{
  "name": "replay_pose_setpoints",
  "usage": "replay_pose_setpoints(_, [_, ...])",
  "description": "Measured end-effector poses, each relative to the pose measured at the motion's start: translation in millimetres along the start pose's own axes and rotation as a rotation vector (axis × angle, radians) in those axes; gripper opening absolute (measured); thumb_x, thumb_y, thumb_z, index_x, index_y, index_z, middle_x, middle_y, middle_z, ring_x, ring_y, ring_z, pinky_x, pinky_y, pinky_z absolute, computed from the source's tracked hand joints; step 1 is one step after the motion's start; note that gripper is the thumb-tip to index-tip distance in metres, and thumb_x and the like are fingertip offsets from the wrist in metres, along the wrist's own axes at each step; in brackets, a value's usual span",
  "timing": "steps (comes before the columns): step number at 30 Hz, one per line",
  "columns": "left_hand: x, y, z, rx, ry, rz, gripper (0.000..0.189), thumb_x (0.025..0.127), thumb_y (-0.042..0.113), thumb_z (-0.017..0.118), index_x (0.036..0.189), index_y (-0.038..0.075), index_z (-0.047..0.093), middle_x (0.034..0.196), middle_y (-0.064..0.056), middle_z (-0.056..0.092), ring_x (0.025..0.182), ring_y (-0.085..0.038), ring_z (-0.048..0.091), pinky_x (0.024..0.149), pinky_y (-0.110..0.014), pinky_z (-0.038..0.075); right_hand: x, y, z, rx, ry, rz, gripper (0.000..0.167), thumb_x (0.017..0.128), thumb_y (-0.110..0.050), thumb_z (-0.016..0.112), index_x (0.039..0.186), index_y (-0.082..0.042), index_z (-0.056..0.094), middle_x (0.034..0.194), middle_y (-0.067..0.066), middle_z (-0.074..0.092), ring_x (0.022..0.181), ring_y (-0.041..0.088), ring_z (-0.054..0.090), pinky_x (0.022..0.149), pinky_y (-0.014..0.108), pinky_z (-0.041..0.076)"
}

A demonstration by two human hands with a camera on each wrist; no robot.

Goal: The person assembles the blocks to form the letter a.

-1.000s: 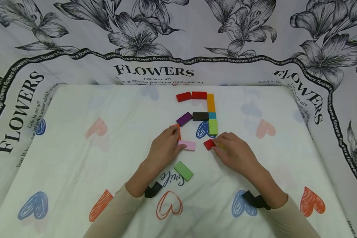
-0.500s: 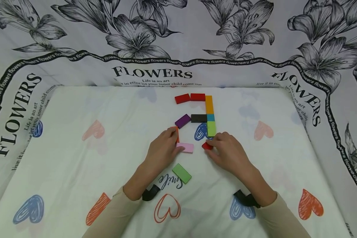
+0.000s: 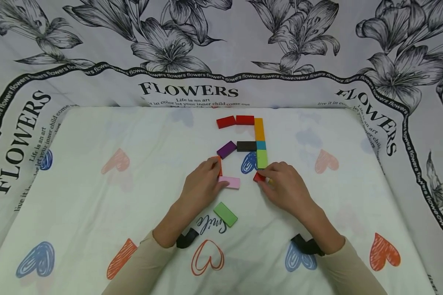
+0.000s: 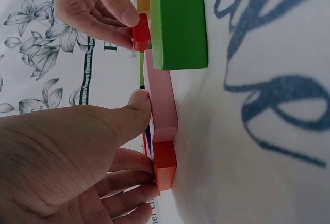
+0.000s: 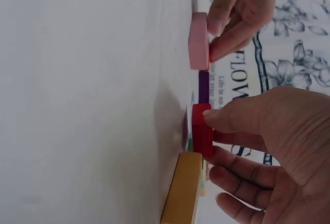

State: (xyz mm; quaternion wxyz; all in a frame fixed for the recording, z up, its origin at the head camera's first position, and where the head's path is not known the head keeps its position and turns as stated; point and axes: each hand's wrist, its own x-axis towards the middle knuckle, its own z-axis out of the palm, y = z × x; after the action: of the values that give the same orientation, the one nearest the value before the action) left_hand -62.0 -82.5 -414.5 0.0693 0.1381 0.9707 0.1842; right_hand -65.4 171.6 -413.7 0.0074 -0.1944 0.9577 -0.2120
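In the head view my left hand rests at a corner of two wooden blocks. Its fingers touch the orange block, and its thumb lies against the pink block. My right hand pinches a small red block between thumb and fingers, close below the light green block. A yellow block lies beside that red one, mostly hidden under my right hand in the head view. From the orange block, a purple block and a black block lead to the right column.
Above the light green block sit a blue block and an amber block. Two red blocks run left from its top. A loose green block lies nearer the person on the heart-printed cloth.
My right hand has shifted left and slightly away from the person, bringing the small red block closer to the light green one. My left hand stays on the orange and pink blocks.
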Motion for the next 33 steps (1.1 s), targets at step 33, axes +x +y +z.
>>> replay_pose_setpoints(33, [-0.4, 0.7, -0.2, 0.025, 0.005, 0.001, 0.064, 0.095, 0.035, 0.081, 0.146, 0.002, 0.062, 0.154, -0.013, 0.057, 0.131, -0.03, 0.061, 0.109, -0.039, 0.058, -0.8, 11, -3, -0.007, -0.031, 0.079, 0.04, 0.088, -0.018, 0.086, 0.125, -0.004, 0.078, 0.113, 0.015, 0.079, 0.103, 0.032, 0.073, 0.086, 0.045, 0.066])
